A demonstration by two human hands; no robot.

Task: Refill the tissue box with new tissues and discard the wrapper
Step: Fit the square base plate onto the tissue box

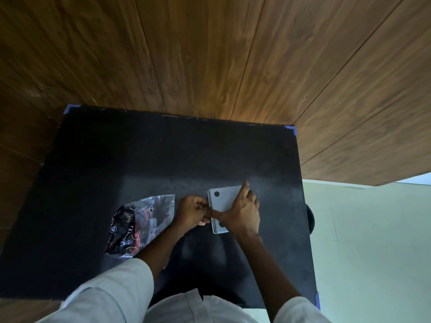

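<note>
Though wrapper (137, 223) left, hands (238, 213) on box (225, 197)

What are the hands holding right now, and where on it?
The right hand lies flat on the grey box, pinning it. The left hand pinches at its left edge. The wrapper lies untouched.

The scene is dim overall, with low contrast in the lower half of the frame. The brightest zone is a warm orange patch on the wooden wall (245, 108) at upper centre, just above the far edge of the black table (163, 155). A faint pale sheen crosses the table surface at centre right. The lower left of the table falls into near-black shadow. The clear wrapper (137, 222) at centre left shows small specular highlights. Wide-angle distortion bends the wall planks and table edges outward toward the frame borders. Fine detail is soft, with slight blur throughout.
</note>
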